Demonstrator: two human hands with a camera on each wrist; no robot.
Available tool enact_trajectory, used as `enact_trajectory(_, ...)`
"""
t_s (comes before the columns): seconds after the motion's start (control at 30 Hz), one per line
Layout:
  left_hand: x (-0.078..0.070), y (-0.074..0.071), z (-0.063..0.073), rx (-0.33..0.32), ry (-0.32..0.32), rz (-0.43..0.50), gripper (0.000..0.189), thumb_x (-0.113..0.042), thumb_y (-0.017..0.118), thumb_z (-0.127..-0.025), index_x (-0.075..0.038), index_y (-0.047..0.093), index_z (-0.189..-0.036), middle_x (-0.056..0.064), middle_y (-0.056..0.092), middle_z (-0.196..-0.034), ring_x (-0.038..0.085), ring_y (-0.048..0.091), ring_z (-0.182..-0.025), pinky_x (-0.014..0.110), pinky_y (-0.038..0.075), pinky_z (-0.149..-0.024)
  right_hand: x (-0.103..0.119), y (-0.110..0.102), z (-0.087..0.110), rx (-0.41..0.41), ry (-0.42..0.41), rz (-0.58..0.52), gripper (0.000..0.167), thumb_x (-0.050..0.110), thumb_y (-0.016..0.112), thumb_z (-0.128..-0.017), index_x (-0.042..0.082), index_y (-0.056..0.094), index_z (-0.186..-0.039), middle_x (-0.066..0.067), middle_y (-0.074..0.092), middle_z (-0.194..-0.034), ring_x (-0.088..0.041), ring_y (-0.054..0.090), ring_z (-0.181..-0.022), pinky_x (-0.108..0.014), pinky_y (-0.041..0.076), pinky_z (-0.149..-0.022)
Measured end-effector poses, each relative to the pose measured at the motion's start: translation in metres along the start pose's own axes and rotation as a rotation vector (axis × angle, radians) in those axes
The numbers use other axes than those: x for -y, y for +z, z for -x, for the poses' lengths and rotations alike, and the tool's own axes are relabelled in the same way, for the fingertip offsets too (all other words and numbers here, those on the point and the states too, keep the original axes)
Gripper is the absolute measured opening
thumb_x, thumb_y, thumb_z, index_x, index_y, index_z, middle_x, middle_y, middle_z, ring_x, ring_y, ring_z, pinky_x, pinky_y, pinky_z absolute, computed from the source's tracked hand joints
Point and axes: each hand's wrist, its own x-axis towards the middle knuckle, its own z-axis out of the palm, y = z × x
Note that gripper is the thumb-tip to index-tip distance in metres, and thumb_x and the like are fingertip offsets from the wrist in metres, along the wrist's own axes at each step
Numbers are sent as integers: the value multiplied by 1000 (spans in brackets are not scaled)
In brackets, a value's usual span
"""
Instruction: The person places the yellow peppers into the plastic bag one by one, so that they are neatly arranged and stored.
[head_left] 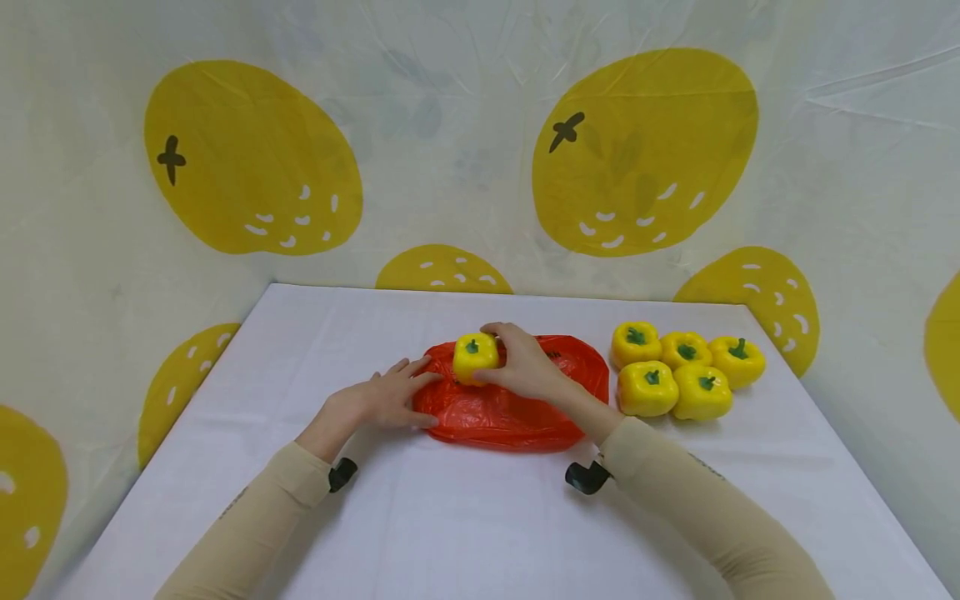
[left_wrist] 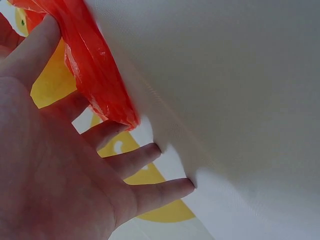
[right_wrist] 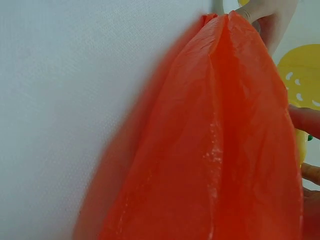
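Apparently steadying the red bag (head_left: 487, 417), your left hand (head_left: 392, 400) splays; your right hand (head_left: 527, 365) pinches a yellow pepper (head_left: 474, 362).

My red plastic bag (right_wrist: 215, 130) fills the middle, creased lengthwise, over the white tabletop (right_wrist: 65, 90). At the right edge, fingers of my right hand (right_wrist: 311, 174) show around a sliver of yellow pepper (right_wrist: 301, 142). My left hand (right_wrist: 270, 20) is by the bag's narrow top, near a yellow print (right_wrist: 302, 70).

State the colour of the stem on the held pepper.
The stem is green, showing best in the head view.
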Motion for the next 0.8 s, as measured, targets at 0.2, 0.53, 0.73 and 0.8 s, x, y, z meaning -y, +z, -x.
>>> enact_trajectory(0.2, 1, 1, 1, 0, -3, -4, 84, -54, 71, -92, -21, 36, -161, 10, 15, -170, 45, 12, -153, 77, 20, -111, 1, 7, -3, -4, -1, -1, 74, 27, 84, -88, 6, 47, -148, -9, 54, -140, -26, 53, -123, -44, 49, -105)
enact_trajectory(0.53, 1, 0, 2, 3, -2, 6, 84, -54, 70, -92, -20, 37, -161, 11, 13, -171, 47, 12, -152, 79, 19, -109, 3, 11, -5, -11, -2, 5, 78, 30, 85, -87, 7, 45, -151, -9, 52, -144, -26, 53, -126, -45, 47, -107)
enact_trajectory(0.73, -1, -2, 3, 5, -1, 16, 84, -53, 71, -92, -20, 36, -161, 10, 14, -171, 46, 11, -153, 78, 18, -110, 3, 10, -4, -14, 10, 18, 81, 30, 86, -86, 7, 43, -151, -10, 50, -147, -26, 51, -130, -46, 46, -109)
enact_trajectory(0.8, -1, -2, 3, 3, 1, 15, 84, -53, 71, -92, -20, 36, -161, 10, 14, -171, 46, 11, -153, 77, 18, -111, 3, 9, -2, -16, 15, 16, 82, 30, 86, -86, 8, 43, -151, -10, 49, -148, -27, 50, -131, -47, 45, -109)
